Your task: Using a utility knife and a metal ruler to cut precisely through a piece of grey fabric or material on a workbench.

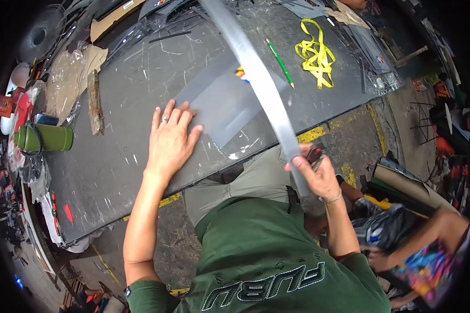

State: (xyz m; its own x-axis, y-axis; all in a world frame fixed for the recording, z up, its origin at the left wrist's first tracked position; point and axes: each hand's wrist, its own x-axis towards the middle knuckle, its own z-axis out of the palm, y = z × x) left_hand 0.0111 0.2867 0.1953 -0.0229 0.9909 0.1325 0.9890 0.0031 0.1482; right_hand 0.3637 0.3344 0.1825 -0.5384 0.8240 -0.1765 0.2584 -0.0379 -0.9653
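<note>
My left hand (pixel 173 135) lies flat on the dark worktable (pixel 125 156), fingers spread, at the left edge of a thin grey sheet (pixel 209 99). A small multicoloured mark (pixel 240 73) shows on the sheet. In my right hand (pixel 322 178), near the table's front edge, is one end of a long metal ruler (pixel 261 86). It slants up across the sheet to the far side and is blurred in places. A small black and red tool (pixel 314 153) is also in that hand, mostly hidden by the fingers, so its kind is unclear.
A green pencil (pixel 280 63) and a tangled yellow tape measure (pixel 317 55) lie right of the ruler. At the left are a wooden stick (pixel 95 103) and a green bottle (pixel 47 137). Dark offcuts line the far edge. Another person (pixel 428 250) is close on my right.
</note>
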